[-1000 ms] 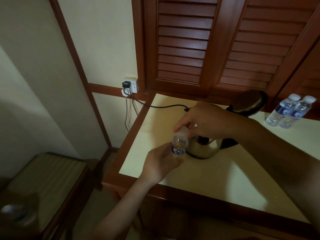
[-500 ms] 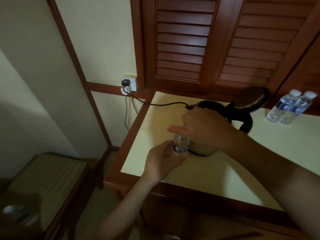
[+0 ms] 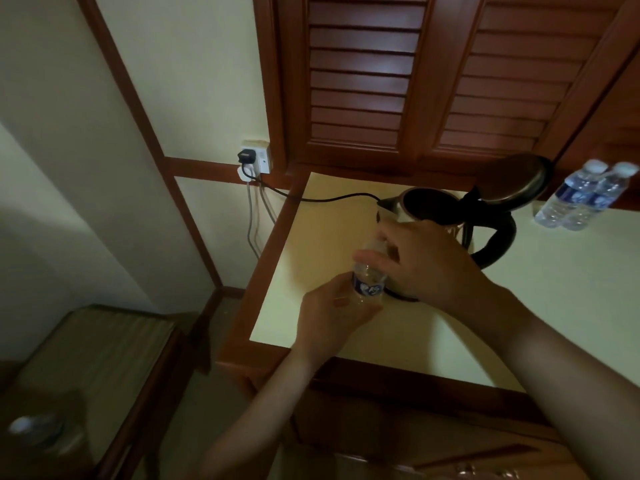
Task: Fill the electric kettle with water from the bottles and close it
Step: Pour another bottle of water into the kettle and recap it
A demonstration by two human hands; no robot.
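Note:
A steel electric kettle (image 3: 424, 207) stands on the cream tabletop (image 3: 519, 299) with its lid (image 3: 519, 183) hinged open. In front of it, a small clear water bottle (image 3: 368, 285) with a blue label is upright in my left hand (image 3: 334, 315), which grips its lower body. My right hand (image 3: 426, 263) covers the bottle's top, its fingers closed around the cap area; the cap itself is hidden. Two more sealed water bottles (image 3: 585, 199) stand side by side at the table's back right.
The kettle's black cord (image 3: 322, 199) runs across the table's back left corner to a wall socket (image 3: 254, 157). Brown louvred doors (image 3: 360, 81) rise behind the table. A low striped stool (image 3: 93, 362) sits at lower left, with a blurred bottle (image 3: 33, 427) on it.
The view has shifted, so the kettle's open mouth and lid show more fully. My right hand has turned and slid slightly right on the bottle's top. My left hand still holds the bottle.

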